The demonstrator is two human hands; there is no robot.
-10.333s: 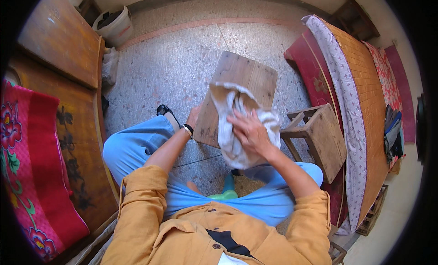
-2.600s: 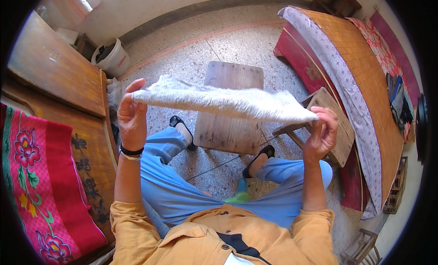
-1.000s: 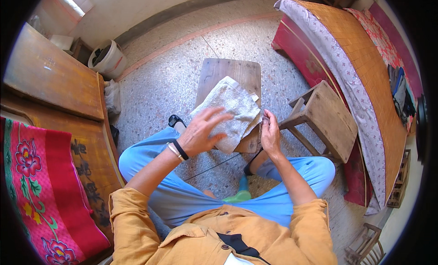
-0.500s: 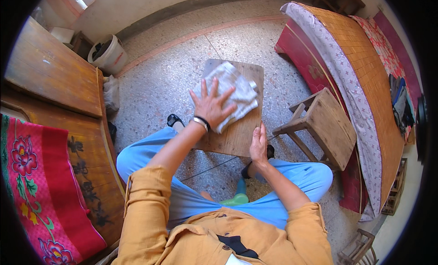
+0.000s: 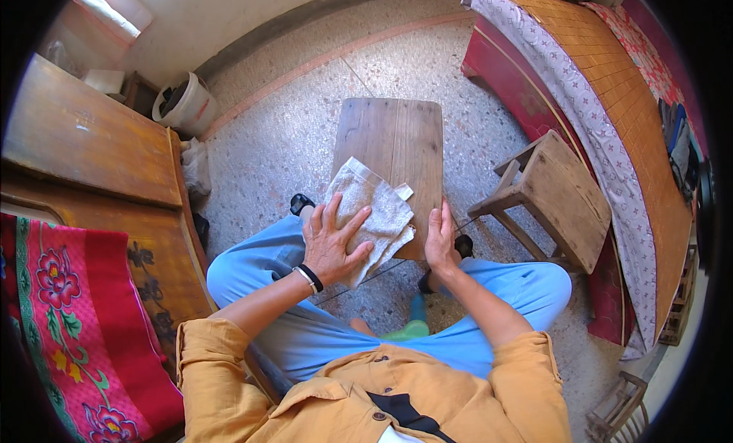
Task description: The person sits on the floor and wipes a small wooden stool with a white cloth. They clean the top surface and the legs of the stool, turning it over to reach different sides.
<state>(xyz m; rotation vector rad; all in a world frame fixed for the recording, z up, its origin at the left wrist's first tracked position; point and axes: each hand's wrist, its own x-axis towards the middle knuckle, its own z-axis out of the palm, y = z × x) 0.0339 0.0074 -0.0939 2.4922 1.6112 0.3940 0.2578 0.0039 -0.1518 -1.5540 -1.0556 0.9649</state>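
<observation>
The left hand (image 5: 330, 243) lies flat, fingers spread wide, palm pressed down on the folded towel (image 5: 369, 215) just left of centre in the frame. The towel sits under that palm and runs up and to the right from it, covering the near-left corner of the small wooden table (image 5: 397, 149); its lower edge hangs a little past the table's near edge. A small tag sticks out at the towel's right side, on the bare wood.

The right hand (image 5: 440, 238), just right of centre, rests open with fingers together and pointing up the frame, on the table's near-right edge. It is just beside the towel's right corner; whether it touches the cloth, I cannot tell.

Blue trousers (image 5: 259, 271) fill the lower middle, a mustard shirt (image 5: 366, 393) below them. A wooden stool (image 5: 561, 199) stands to the right of the table, a bed with a woven mat (image 5: 611, 99) in the upper right. A white bucket (image 5: 187, 103) sits in the upper left, a red flowered cloth (image 5: 69, 321) in the lower left.
</observation>
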